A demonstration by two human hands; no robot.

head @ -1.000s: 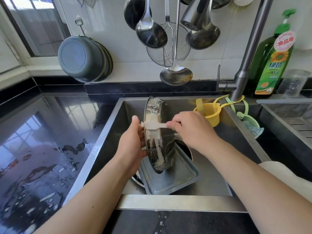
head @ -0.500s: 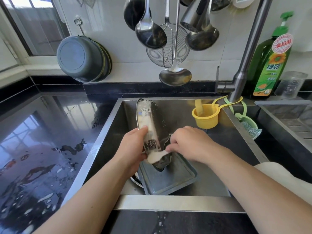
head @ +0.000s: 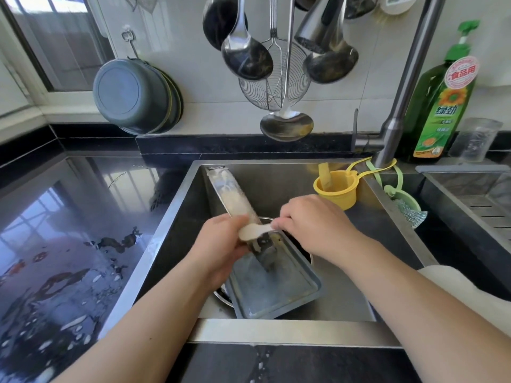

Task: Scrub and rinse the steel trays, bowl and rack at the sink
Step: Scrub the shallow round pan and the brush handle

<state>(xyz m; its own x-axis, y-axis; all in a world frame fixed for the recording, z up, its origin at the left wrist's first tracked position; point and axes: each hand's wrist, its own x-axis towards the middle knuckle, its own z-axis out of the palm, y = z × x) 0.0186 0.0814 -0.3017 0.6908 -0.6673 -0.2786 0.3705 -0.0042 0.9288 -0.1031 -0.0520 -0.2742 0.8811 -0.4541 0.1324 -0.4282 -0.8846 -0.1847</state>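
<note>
Fingers of the left hand (head: pixel 221 250) are clamped on a soapy steel tray (head: pixel 235 200), scrubbed with a white brush (head: pixel 254 230) pinched by the right hand (head: pixel 312 225) over the sink (head: pixel 177 217).

Two hands work over the sink: the left hand (head: pixel 221 250) and the right hand (head: pixel 315 225). Two steel trays are in the sink, one tilted tray (head: pixel 235 200) held up on edge and one flat tray (head: pixel 279 294) below it. One white brush (head: pixel 254 231) lies between the hands. One yellow cup (head: pixel 336 193) sits at the sink's back. Four ladles or spoons and one wire skimmer (head: pixel 272 89) hang on the wall. One green soap bottle (head: pixel 439 106) and one clear cup (head: pixel 475 139) stand on the counter (head: pixel 55 217).
</note>
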